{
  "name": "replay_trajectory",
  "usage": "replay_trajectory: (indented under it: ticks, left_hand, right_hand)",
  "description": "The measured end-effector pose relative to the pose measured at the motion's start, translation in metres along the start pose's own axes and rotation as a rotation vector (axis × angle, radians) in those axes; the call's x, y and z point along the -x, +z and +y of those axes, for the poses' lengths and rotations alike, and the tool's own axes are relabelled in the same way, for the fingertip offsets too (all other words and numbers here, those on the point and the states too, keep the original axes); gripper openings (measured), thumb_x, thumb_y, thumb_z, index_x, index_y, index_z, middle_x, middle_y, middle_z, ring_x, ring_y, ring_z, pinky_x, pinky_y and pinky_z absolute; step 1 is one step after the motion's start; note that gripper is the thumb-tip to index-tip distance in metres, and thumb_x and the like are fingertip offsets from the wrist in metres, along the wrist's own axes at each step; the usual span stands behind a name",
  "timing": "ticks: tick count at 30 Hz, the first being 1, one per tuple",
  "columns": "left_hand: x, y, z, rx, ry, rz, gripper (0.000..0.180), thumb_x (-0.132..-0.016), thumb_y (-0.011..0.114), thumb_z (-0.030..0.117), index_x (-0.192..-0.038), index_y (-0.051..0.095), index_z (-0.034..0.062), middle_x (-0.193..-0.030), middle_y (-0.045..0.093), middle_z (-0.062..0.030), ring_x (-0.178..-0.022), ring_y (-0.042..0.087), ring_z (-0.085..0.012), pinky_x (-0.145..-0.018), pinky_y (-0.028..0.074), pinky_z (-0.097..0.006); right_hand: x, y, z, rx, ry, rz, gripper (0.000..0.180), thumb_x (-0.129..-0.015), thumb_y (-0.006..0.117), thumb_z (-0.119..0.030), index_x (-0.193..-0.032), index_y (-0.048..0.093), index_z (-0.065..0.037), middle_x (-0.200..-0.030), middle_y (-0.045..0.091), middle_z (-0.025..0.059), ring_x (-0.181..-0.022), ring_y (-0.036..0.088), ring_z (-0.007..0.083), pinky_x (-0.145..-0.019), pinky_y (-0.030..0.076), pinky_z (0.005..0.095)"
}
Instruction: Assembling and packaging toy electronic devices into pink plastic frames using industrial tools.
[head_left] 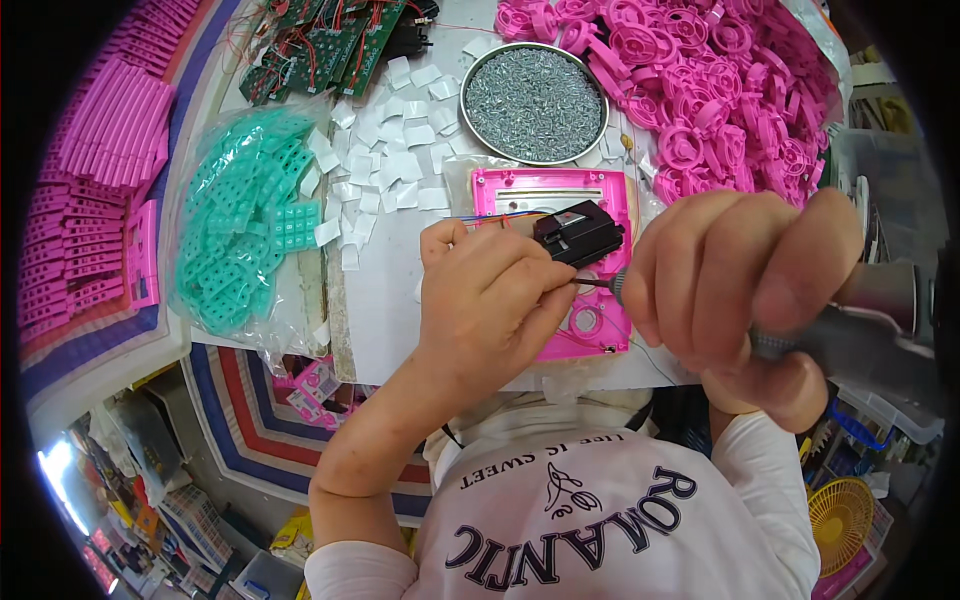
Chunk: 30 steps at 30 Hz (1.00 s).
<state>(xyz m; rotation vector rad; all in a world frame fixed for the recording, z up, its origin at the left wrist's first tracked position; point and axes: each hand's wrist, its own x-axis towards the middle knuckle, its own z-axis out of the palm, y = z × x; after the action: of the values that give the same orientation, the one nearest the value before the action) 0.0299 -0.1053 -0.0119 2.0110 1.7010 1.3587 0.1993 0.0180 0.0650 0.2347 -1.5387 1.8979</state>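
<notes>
Far left we've got stacked pink slotted parts [115, 125], then a clear bag [288, 325] of teal keypad parts [240, 220]. Green circuit boards [325, 50] with red wires sit at the top, beyond the bag. Next, white square pieces [405, 165] scattered over the white work surface [385, 315].

Our left hand [500, 290] comes next: fingers curled and drawn in narrow, fingertips at the lower left edge of the black module [580, 235]. We can't tell whether they grip the module or something small at the bit. Module sits tilted over the pink housing [556, 347], thin wires running off its left end. Round tray [536, 162] of small silvery metal pieces [535, 105] is just beyond the housing.

Thin bit [594, 283] points left, tip right by our left fingertips, below the module. Our right hand [740, 290] has its fingers wrapped around the grey-black screwdriver [860, 345]. Pile of pink ring parts [700, 100] beyond it; yellow round basket-like item [838, 520] low at far right.
</notes>
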Motion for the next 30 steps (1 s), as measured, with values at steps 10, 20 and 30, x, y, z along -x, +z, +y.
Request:
replay_trajectory:
  ticks: [10, 20, 30]
  left_hand:
    - [0.017, 0.001, 0.006, -0.306, -0.255, -0.009, 0.044, -0.068, 0.088, 0.022, -0.106, 0.067, 0.0131, -0.098, 0.066, 0.0001, -0.094, 0.057, -0.0217, -0.085, 0.03, -0.041]
    - [0.027, 0.002, -0.016, -0.306, -0.071, 0.028, 0.047, -0.07, 0.086, 0.03, -0.11, 0.067, 0.0126, -0.101, 0.067, 0.0038, -0.087, 0.058, -0.0168, -0.086, 0.029, -0.045]
    - [0.027, 0.004, -0.019, -0.257, -0.078, 0.033, 0.048, -0.071, 0.086, 0.029, -0.112, 0.067, 0.0112, -0.102, 0.066, 0.0035, -0.088, 0.058, -0.0167, -0.088, 0.029, -0.045]
  right_hand:
    - [-0.011, -0.006, 0.014, 0.171, 0.058, 0.117, 0.035, -0.094, 0.074, -0.034, -0.114, 0.051, -0.016, -0.067, 0.055, -0.0034, -0.054, 0.049, 0.0103, -0.051, 0.044, 0.0274]
    - [-0.014, 0.005, 0.033, 0.392, 0.122, 0.203, 0.042, -0.094, 0.075, -0.041, -0.111, 0.05, -0.013, -0.066, 0.053, -0.0031, -0.056, 0.049, 0.0109, -0.054, 0.042, 0.0287]
    - [-0.017, 0.015, 0.044, 0.362, 0.117, 0.243, 0.042, -0.093, 0.076, -0.04, -0.108, 0.05, -0.012, -0.064, 0.051, -0.0026, -0.053, 0.047, 0.0113, -0.05, 0.04, 0.0289]
